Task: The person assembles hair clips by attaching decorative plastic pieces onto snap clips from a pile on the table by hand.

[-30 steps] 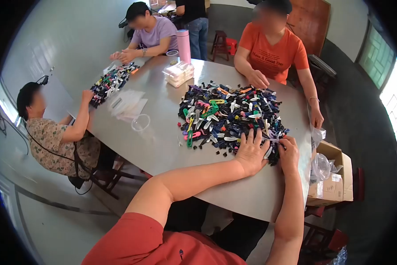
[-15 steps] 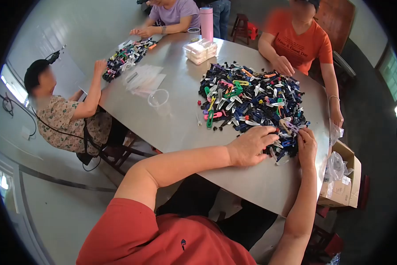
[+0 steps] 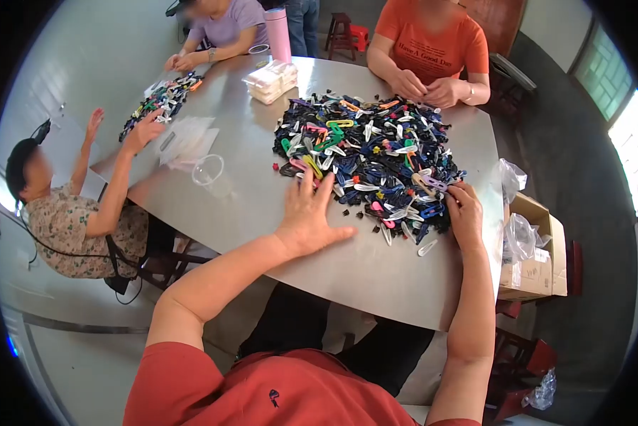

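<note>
A wide heap of snap hair clips (image 3: pixel 375 160) in black, white, navy and brighter colours covers the middle of the metal table. At its front left edge is my left hand (image 3: pixel 308 220), fingers spread and thumb stretched out. Its fingertips reach beside a yellow-green clip (image 3: pixel 312 167) and a pink one. My right hand (image 3: pixel 466 220) rests against the heap's right edge, fingers bent but apart from the thumb, next to a purple clip (image 3: pixel 434 182). One white clip (image 3: pixel 427 248) lies loose in front of the heap.
On the metal table (image 3: pixel 262 213) are a clear plastic cup (image 3: pixel 207 170), flat plastic bags (image 3: pixel 187 142), a stacked packet (image 3: pixel 270 82), a pink bottle (image 3: pixel 278 35) and a smaller clip pile (image 3: pixel 159 103). Three co-workers sit around it. A cardboard box (image 3: pixel 535 273) stands at right.
My left hand has moved from the heap's front to its left edge, fingers spreading. My right hand stays by the right edge. The orange-shirted co-worker's hands have come together; the whole view has shifted.
</note>
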### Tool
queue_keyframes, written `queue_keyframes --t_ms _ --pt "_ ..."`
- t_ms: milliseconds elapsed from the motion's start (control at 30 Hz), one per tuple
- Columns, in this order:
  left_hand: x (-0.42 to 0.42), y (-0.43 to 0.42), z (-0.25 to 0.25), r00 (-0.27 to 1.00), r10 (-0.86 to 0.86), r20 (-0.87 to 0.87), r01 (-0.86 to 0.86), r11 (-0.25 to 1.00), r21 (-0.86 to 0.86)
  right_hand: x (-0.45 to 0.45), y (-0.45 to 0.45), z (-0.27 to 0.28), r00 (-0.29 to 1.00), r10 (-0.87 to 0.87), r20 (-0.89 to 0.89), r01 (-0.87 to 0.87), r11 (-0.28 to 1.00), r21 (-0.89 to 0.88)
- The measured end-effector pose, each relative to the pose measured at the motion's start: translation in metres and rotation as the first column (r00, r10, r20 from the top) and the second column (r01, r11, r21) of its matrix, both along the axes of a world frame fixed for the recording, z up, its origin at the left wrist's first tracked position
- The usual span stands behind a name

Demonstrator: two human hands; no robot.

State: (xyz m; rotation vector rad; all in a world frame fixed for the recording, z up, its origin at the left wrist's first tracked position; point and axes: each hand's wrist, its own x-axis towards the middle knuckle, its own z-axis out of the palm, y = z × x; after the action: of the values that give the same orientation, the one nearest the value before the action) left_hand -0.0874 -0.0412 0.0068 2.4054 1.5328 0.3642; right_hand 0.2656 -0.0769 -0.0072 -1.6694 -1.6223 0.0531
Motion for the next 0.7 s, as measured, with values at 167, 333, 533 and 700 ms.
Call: queue_keyframes --t_ms 167,333,533,700 --pt "0.044 -0.017 0.002 0.985 -0.173 0.023 0.172 0.985 0.025 -0.001 -0.002 0.002 1.0 -0.016 -0.024 0.016 1.0 -0.012" --pt "0.081 -0.025 -0.005 0.969 -0.245 0.028 0.236 0.956 0.175 -0.004 -0.003 0.001 1.0 -0.026 -0.003 0.026 1.0 -0.012" --pt "0.132 -0.015 0.002 0.907 -0.42 0.03 0.379 0.846 0.375 -0.006 -0.001 -0.001 0.999 0.017 -0.03 -0.016 1.0 0.015" --pt "0.156 0.021 0.002 0.883 -0.453 -0.121 0.443 0.724 0.529 -0.001 -0.001 -0.002 0.997 0.028 -0.079 -0.023 0.998 0.064"
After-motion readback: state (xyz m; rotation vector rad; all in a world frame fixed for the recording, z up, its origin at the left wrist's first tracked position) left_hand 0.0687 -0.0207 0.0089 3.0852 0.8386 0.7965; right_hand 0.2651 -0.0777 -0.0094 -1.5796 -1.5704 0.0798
